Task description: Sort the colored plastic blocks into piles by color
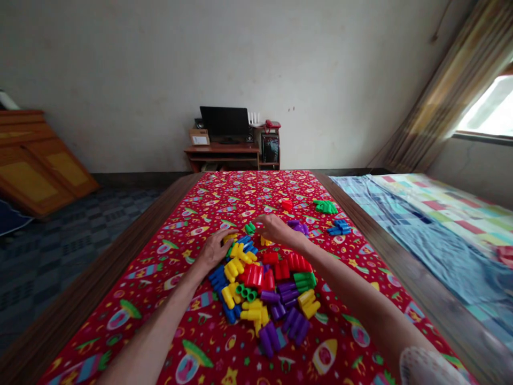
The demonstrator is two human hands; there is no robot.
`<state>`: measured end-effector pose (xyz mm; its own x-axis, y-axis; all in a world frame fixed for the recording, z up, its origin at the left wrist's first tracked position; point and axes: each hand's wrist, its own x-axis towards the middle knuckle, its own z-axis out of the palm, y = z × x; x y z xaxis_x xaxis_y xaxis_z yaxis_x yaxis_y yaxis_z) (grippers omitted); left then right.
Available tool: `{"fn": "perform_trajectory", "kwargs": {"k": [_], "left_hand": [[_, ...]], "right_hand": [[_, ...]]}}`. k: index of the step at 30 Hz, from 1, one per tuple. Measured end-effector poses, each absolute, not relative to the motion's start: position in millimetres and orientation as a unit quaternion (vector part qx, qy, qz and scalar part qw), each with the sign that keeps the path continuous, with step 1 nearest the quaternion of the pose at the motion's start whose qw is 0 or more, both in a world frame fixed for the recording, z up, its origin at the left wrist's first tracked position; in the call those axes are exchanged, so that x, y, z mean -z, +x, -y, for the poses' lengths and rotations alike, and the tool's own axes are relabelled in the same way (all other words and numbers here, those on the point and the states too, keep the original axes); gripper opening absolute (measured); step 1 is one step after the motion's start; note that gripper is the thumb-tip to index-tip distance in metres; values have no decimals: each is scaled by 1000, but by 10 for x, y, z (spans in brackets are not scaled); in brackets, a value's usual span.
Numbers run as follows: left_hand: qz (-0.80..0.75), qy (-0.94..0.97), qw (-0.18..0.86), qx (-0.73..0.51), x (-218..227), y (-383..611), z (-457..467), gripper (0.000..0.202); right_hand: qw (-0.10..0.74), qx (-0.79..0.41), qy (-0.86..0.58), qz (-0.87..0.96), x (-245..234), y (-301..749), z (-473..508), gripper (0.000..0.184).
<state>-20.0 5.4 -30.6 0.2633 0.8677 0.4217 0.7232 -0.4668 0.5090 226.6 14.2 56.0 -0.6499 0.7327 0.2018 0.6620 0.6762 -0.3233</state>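
Observation:
A heap of plastic building blocks [264,297] in red, yellow, purple, blue and green lies on a red patterned cloth [200,353] over a table. My left hand [214,247] rests at the heap's far left edge, fingers curled around a yellow block [231,236]. My right hand [276,229] reaches over the heap's far side, fingers bent down over small blocks; what it grips is hidden. Loose pieces lie beyond: a red block [287,205], green blocks [325,207], blue blocks [340,228] and a purple block [300,227].
The table's wooden edge [96,278] shows on both sides. A bed with a checked sheet [436,224] stands close on the right. A desk with a monitor [225,124] is at the far wall, a wooden cabinet [36,166] at the left, a curtained window [487,109] at the right.

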Motion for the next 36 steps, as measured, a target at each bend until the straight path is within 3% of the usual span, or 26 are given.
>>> {"fn": "perform_trajectory", "kwargs": {"k": [4, 6, 12, 19, 24, 28, 32, 36], "left_hand": [[-502, 787, 98, -345, 310, -193, -39, 36], [-504, 785, 96, -347, 321, -195, -41, 36], [-501, 790, 99, -339, 314, -200, -35, 35], [-492, 796, 105, -336, 287, -176, -32, 35], [-494, 794, 108, -336, 278, -176, -28, 36], [-491, 798, 104, -334, 254, -170, -13, 35], [-492, 795, 108, -339, 259, -169, -20, 36], [-496, 793, 108, -337, 276, -176, -25, 36]], "right_hand": [[54, -105, -360, 925, -559, 2214, -312, 21], [42, -113, -341, 932, -534, 2254, -292, 21], [179, -161, -295, 925, -521, 2769, 133, 29], [95, -165, -320, 928, -376, 3407, 632, 44], [135, -183, -342, 912, -293, 3373, 637, 44], [189, -170, -401, 880, -479, 3325, 435, 45], [227, -69, -468, 851, -627, 3353, -167, 50], [211, -26, -576, 789, -606, 3326, -852, 43]]}}
